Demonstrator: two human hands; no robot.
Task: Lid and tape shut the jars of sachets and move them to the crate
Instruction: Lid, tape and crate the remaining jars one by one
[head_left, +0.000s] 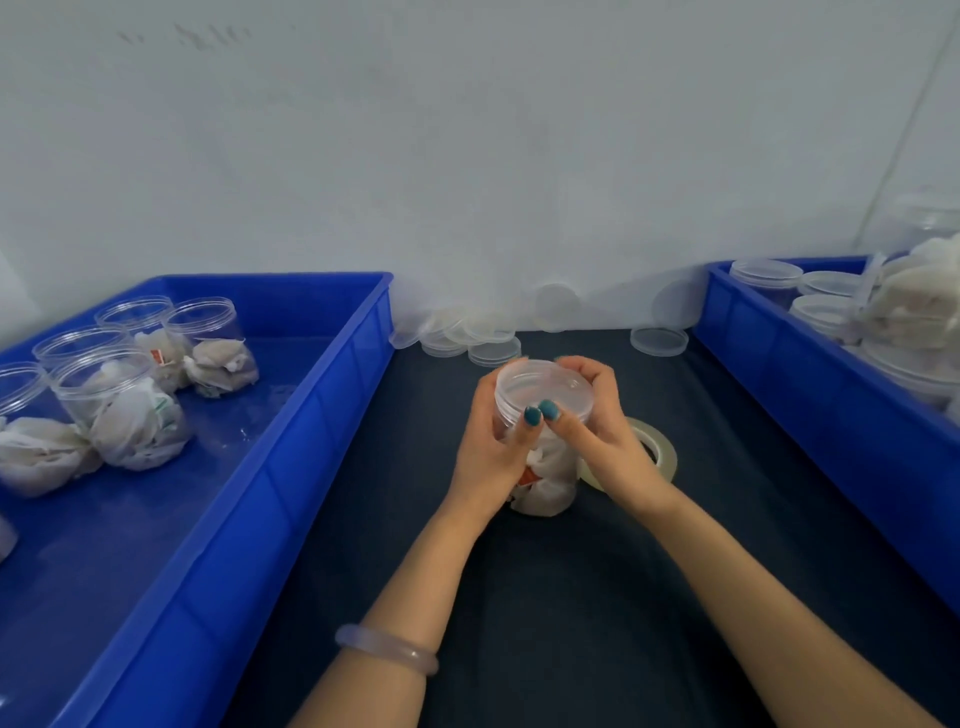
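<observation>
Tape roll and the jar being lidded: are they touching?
Cannot tell. In the head view the right hand covers the spot where the tape roll would meet the jar.

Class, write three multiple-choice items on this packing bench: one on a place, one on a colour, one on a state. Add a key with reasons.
1. Where does the roll of clear tape lie?
A. in a crate
B. on the dark mat, behind the right hand
C. on the wall

2. What colour is the big plastic crate at left?
A. blue
B. red
C. green

3. The clear plastic jar of sachets in both hands' grip is:
A. empty
B. lying flat
C. upright, lid on

Key: B, it peeks out past the wrist; A, its walls show blue; C, the clear round lid covers its mouth.
</observation>
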